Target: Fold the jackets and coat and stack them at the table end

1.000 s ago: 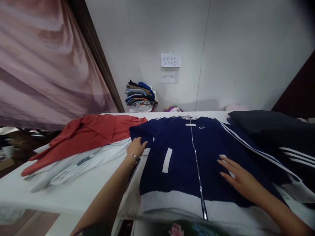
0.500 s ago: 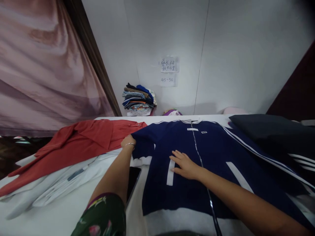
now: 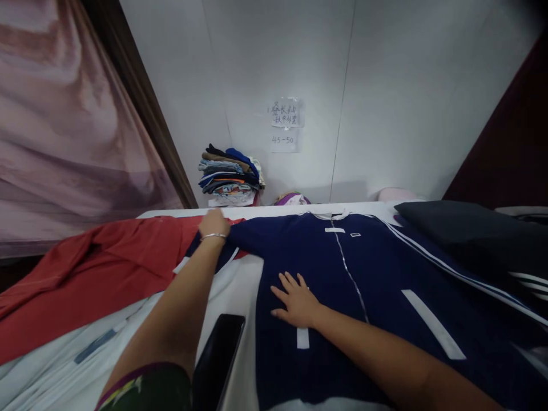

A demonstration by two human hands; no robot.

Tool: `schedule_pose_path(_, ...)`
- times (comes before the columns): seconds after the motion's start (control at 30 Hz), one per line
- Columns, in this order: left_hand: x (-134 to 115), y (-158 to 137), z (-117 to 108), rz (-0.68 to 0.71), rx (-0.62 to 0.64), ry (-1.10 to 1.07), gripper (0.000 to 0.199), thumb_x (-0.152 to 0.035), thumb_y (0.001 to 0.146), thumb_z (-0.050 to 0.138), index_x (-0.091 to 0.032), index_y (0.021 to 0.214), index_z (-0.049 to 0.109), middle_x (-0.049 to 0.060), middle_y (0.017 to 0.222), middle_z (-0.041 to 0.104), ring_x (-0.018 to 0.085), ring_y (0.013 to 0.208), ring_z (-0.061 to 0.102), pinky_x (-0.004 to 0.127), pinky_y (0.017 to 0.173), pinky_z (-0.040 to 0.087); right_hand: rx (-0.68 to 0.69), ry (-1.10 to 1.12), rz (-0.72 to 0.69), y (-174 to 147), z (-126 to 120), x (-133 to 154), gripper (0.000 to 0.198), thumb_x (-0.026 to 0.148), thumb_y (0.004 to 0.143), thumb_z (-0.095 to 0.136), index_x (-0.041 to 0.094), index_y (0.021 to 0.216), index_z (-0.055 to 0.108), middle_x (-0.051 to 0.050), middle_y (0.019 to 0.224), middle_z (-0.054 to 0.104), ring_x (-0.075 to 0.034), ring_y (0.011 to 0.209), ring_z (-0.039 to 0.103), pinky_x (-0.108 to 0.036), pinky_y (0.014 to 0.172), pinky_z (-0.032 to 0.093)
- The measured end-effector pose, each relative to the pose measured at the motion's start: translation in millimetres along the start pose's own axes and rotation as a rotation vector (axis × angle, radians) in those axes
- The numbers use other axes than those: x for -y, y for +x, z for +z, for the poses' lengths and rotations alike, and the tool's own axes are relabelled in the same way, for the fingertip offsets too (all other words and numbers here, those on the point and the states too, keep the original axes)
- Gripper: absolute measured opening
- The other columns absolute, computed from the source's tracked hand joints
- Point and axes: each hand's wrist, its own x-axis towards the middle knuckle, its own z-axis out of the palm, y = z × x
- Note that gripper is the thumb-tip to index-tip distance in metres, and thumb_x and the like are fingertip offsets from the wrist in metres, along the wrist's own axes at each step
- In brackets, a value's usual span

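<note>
A navy zip jacket (image 3: 317, 257) with white pocket strips and a white collar lies spread out, front side up. My left hand (image 3: 215, 224), with a bracelet at the wrist, is closed on its left-hand sleeve, and the white cuff hangs below over a red garment. My right hand (image 3: 297, 302) rests flat with fingers spread on the jacket front, partly covering one white pocket strip. The other sleeve, striped in white, runs off to the right.
The red garment (image 3: 98, 274) lies on white clothing (image 3: 98, 342) at the left. A black phone (image 3: 220, 357) is on the white table (image 3: 240, 285) beside my left arm. Dark folded clothes (image 3: 462, 234) are at the right; a clothes stack (image 3: 233, 174) stands by the wall.
My left hand has moved up and left with the sleeve, drawing it out over the red garment. My right hand has shifted slightly left and down. More of the phone shows.
</note>
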Motion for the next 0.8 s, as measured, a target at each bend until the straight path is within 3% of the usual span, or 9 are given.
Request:
schedule_pose_path(0.1,-58,-17,39,0.133,0.02,-0.073,0.036,-0.038,0.089,0.051,-0.019,0.119,0.054,0.008,0.122,0.057,0.02,0.111,0.053,0.034,0.095,0.044,0.0,-0.013,0.006,0,-2,0,0.073,0.067,0.087,0.03,0.023,0.145,0.029,-0.015,0.155,0.009,-0.032,0.142,0.002,-0.057,0.11,0.0)
schedule_pose_path(0.2,-107,-40,83,0.418,0.16,-0.207,0.046,-0.046,0.089,0.046,-0.019,0.126,0.051,0.01,0.136,0.049,0.022,0.127,0.042,0.036,0.105,0.033,-0.002,0.009,0.017,-2,-5,1,0.071,0.065,0.087,0.033,0.023,0.145,0.03,-0.015,0.155,0.01,-0.032,0.142,0.002,-0.057,0.11,0.0)
schedule_pose_path(0.27,-121,-54,110,0.349,0.311,-0.183,0.058,-0.054,0.088,0.041,-0.018,0.134,0.044,0.012,0.147,0.035,0.026,0.137,0.028,0.044,0.11,0.025,0.025,0.056,-0.003,-5,-8,-2,0.071,0.062,0.085,0.041,0.023,0.143,0.034,-0.014,0.154,0.013,-0.032,0.142,0.004,-0.057,0.11,0.001)
schedule_pose_path(0.37,-116,-66,141,0.245,0.424,-0.149,0.067,-0.06,0.089,0.028,-0.019,0.141,0.036,0.011,0.153,0.023,0.026,0.141,0.017,0.046,0.112,0.016,0.061,0.16,-0.073,-8,-22,-26,0.058,0.053,0.084,0.052,0.024,0.134,0.048,-0.012,0.15,0.028,-0.028,0.14,0.017,-0.051,0.111,0.013)
schedule_pose_path(0.43,-109,-68,150,0.245,0.421,-0.149,0.069,-0.061,0.089,0.023,-0.018,0.142,0.034,0.009,0.154,0.02,0.025,0.142,0.015,0.045,0.113,0.013,-0.025,0.172,-0.052,-5,-40,-56,0.048,0.042,0.084,0.054,0.024,0.129,0.054,-0.009,0.146,0.038,-0.024,0.138,0.025,-0.045,0.111,0.02)
schedule_pose_path(0.5,-106,-68,153,0.244,0.413,-0.148,0.071,-0.062,0.088,0.022,-0.018,0.143,0.034,0.009,0.154,0.021,0.025,0.142,0.014,0.045,0.114,0.012,-0.168,0.129,0.084,2,-64,-96,0.047,0.032,0.084,0.054,0.022,0.13,0.053,-0.007,0.143,0.042,-0.022,0.137,0.03,-0.041,0.111,0.023)
schedule_pose_path(0.53,-105,-68,152,0.244,0.408,-0.148,0.071,-0.062,0.088,0.022,-0.018,0.143,0.034,0.009,0.154,0.021,0.025,0.142,0.014,0.045,0.114,0.012,-0.226,0.119,0.229,8,-77,-117,0.048,0.029,0.084,0.053,0.023,0.131,0.051,-0.005,0.142,0.045,-0.019,0.134,0.034,-0.037,0.11,0.026)
schedule_pose_path(0.6,-107,-68,151,0.243,0.406,-0.152,0.07,-0.062,0.088,0.023,-0.019,0.142,0.035,0.009,0.154,0.021,0.025,0.142,0.014,0.046,0.113,0.012,-0.28,0.097,0.383,22,-101,-161,0.055,0.026,0.086,0.048,0.017,0.139,0.041,-0.011,0.142,0.044,-0.022,0.132,0.038,-0.038,0.108,0.029)
schedule_pose_path(0.8,-107,-68,153,0.243,0.403,-0.141,0.07,-0.062,0.088,0.024,-0.02,0.143,0.034,0.007,0.154,0.021,0.024,0.142,0.015,0.044,0.114,0.012,-0.37,0.032,0.631,69,-134,-252,0.063,0.021,0.085,0.045,0.008,0.144,0.026,-0.018,0.143,0.039,-0.026,0.132,0.036,-0.036,0.104,0.033)
